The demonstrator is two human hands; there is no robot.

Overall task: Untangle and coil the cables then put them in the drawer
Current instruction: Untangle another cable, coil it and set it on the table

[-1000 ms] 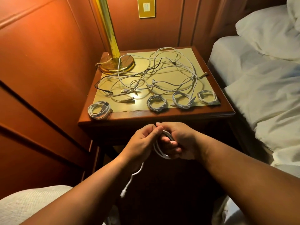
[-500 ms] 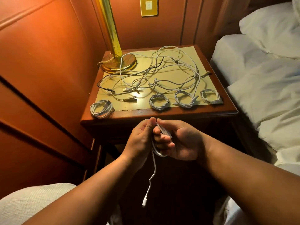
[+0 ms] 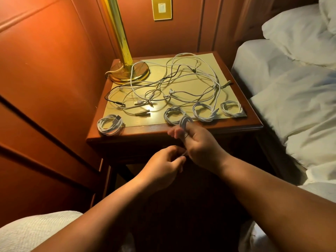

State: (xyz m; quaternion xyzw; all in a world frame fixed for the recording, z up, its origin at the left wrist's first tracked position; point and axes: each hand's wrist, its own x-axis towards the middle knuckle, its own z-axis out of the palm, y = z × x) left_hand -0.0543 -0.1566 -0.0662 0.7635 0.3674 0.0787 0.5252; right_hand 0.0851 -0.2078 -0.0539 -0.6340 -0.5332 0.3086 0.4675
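Our right hand (image 3: 198,144) has its fingers (image 3: 179,132) curled round a small white coiled cable (image 3: 185,122), whose loops stand up above the knuckles, just over the near edge of the table. The fingers are blurred, so we cannot tell exactly how many loops they hold. Just below and to the left, our left hand (image 3: 163,168) pinches what looks like the thin loose end of the same cable (image 3: 184,154) between thumb and fingertips, close against the heel of the right hand; the end is too small and dim for us to be sure of it.

Beyond the hands stands the dark wooden bedside table (image 3: 145,131) with a pale yellow top. Along its near edge lie four finished white coils: one at the near left corner (image 3: 110,124), one partly hidden behind the held coil (image 3: 172,114), one just right of that (image 3: 204,111), and one near the right edge (image 3: 231,108). Farther back, a loose tangle of white and black cables (image 3: 181,82) sprawls across the middle of the top, with several plug ends lying towards the left.

At the far left corner of the table rests the round base of a brass lamp (image 3: 130,70), its pole rising out of view. On the wood-panelled wall behind it sits a brass switch plate (image 3: 162,8). To the right lies a bed with white sheets and pillows (image 3: 294,84), close beside the table.
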